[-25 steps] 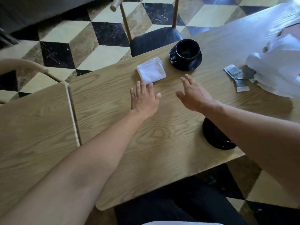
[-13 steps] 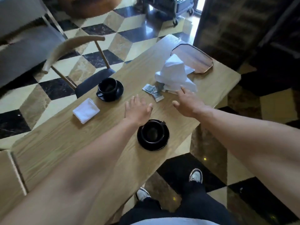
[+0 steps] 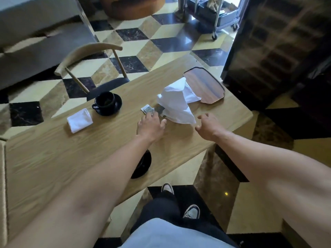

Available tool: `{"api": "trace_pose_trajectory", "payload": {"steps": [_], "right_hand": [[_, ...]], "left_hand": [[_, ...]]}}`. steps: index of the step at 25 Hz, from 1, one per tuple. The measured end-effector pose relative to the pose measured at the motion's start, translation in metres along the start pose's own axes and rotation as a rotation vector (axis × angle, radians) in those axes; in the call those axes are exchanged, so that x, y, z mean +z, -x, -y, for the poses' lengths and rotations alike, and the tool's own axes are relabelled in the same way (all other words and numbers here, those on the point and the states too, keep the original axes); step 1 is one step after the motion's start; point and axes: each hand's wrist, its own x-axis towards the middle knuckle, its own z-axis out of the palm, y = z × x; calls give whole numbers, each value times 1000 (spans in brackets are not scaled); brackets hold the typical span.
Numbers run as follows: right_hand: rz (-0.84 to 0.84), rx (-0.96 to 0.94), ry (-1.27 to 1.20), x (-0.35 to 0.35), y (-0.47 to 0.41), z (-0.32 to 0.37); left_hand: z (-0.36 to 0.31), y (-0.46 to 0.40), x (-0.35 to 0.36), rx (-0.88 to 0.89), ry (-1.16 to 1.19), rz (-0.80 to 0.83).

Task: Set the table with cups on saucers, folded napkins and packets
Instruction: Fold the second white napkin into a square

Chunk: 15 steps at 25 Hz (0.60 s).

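Note:
A black cup (image 3: pixel 105 100) stands on a black saucer (image 3: pixel 117 106) at the far side of the wooden table (image 3: pixel 89 151), with a folded white napkin (image 3: pixel 79 120) to its left. A second black saucer (image 3: pixel 143 164) near the front edge is mostly hidden under my left forearm. Small packets (image 3: pixel 147 109) lie beside a loose heap of white napkins (image 3: pixel 176 104). My left hand (image 3: pixel 151 126) lies flat with its fingertips at the packets. My right hand (image 3: pixel 207 127) hovers open just right of the heap's near corner.
A dark wooden tray (image 3: pixel 209 88) lies on the table's far right end, behind the napkins. A wooden chair (image 3: pixel 93 68) stands across the table. A dark cabinet (image 3: pixel 274 51) rises at the right, a wheeled cart (image 3: pixel 211 17) at the back. My feet show below the table edge.
Both hands have moved right along the table, from beside the folded napkin to the packets and the napkin heap. The view swung right, and the near cup is now hidden under my left forearm.

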Motion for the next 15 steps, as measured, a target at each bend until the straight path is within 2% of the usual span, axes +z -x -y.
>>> {"api": "trace_pose_trajectory", "payload": {"steps": [4,7,9,11,13,15], "right_hand": [[55,-4,-18,4,-47,-9],[86,5,-2,2,-92,-20],[82,29,-11,-2,-122,-23],[83,46,-17,-7,-149,-24],[101,55,-19,-11,-170,-23],[115,72,-51,-14,-192,-23]], "left_hand": [[-10,-35,12,-56,61,-30],[-34,-81,16,-35,155,-142],[-53,-108,17,89,94,-279],[-72,-135,19,245,16,-339],[-86,-161,21,269,-46,-253],[-97,-189,25,124,-83,-140]]}}
